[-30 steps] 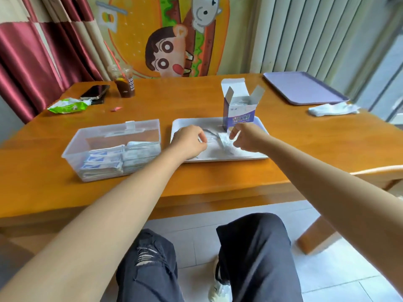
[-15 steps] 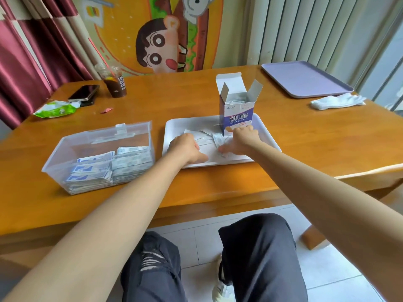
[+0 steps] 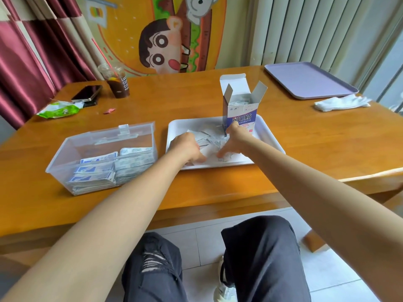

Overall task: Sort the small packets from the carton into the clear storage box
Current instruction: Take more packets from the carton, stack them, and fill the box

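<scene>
An open blue-and-white carton [image 3: 241, 115] stands upright at the back of a white tray [image 3: 270, 136]. Several small white packets [image 3: 210, 140] lie loose on the tray between my hands. My left hand [image 3: 186, 147] rests at the left of the pile, fingers curled under and thumb tip on a packet. My right hand [image 3: 234, 138] is spread at the pile's right side, thumb pressing down near the tray's front and a finger reaching up to the carton's base. Left of the tray sits the clear storage box [image 3: 72, 147], with stacked packets [image 3: 98, 173] in its near half.
On the wooden table are a purple tray [image 3: 309, 81] at the back right, white gloves [image 3: 342, 103], a dark drink cup [image 3: 116, 83], a phone [image 3: 87, 93] and a green wrapper [image 3: 58, 110]. My knees are below the table's near edge.
My right hand has come down onto the pile and spread its thumb and finger over it. My left hand has stayed at the pile's left side.
</scene>
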Tool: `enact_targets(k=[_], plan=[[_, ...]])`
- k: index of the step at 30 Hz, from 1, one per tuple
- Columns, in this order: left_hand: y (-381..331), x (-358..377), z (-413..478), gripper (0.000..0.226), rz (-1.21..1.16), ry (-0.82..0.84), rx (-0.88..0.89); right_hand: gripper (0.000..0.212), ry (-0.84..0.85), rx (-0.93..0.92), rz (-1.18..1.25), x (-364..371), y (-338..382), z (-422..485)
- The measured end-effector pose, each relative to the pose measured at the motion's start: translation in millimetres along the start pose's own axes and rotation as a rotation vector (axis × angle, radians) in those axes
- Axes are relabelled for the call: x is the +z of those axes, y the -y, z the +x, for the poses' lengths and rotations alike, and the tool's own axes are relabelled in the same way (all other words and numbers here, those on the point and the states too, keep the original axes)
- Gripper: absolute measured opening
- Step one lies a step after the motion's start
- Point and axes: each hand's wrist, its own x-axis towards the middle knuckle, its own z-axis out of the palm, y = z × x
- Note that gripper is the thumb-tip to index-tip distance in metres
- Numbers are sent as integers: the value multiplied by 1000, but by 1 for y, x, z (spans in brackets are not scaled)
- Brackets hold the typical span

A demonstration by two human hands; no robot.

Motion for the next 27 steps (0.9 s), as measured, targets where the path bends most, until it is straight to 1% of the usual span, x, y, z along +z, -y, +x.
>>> enact_targets(k=[1, 3, 6, 10, 12, 14, 17, 19, 22, 24, 26, 27], plan=[[1, 0, 0, 22, 1, -10, -4, 93, 4, 12, 26, 0, 1, -1], [4, 1, 0, 21, -8, -30, -12, 79, 22, 35, 50, -1, 1, -1], [5, 2, 1, 21, -24, -20, -19, 57, 71, 53, 4, -4, 5, -2], [6, -1, 1, 22, -69, 1, -32, 50, 122, 53, 39, -5, 3, 0], [8, -2, 2, 21, -112, -3, -32, 44, 134, 62, 111, -4, -2, 1], [9, -3, 2, 18, -148, -40, -22, 36, 121, 73, 234, -6, -9, 4], [9, -5, 2, 16, -170, -166, 34, 27, 72, 11, 450, -15, -18, 5], [7, -4, 1, 18, -117, -199, 74, 20, 92, -32, 520, -21, -22, 2], [5, 1, -2, 18, -10, -116, 94, 10, 160, -88, 480, -24, -30, -1], [5, 2, -2, 19, -5, -104, 118, 13, 171, -120, 419, -23, -34, 0], [5, -1, -1, 26, -25, -147, 173, 20, 101, -181, 244, -21, -36, 1], [4, -2, -1, 29, -67, -170, 207, 18, 49, -227, 109, -21, -36, 1]])
